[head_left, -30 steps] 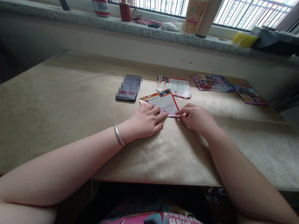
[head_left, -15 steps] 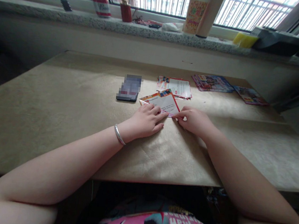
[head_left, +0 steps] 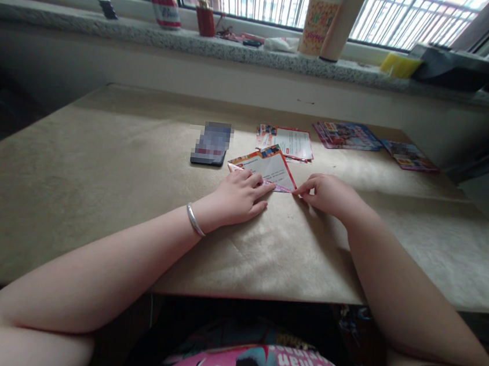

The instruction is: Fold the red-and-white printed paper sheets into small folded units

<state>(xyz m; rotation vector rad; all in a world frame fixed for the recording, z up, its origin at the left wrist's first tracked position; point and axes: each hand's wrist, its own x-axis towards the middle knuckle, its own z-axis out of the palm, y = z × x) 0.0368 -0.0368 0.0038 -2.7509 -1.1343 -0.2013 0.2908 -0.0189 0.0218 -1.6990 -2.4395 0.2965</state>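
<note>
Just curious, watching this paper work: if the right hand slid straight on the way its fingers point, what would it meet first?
The right hand points left, fingertips at the folded flyer's near corner. Going on, it would probably meet that corner, then the left hand's fingers pressing the flyer down. Depth looks flat on the table.

On the paper-covered surface (head_left: 95,190), the white red-edged leaflet (head_left: 268,167) lies between the left hand (head_left: 236,198) and the right hand (head_left: 330,195). A dark flat phone (head_left: 208,155) lies just left of it; more printed leaflets (head_left: 292,142) lie behind, towards the stone windowsill (head_left: 112,28).
</note>
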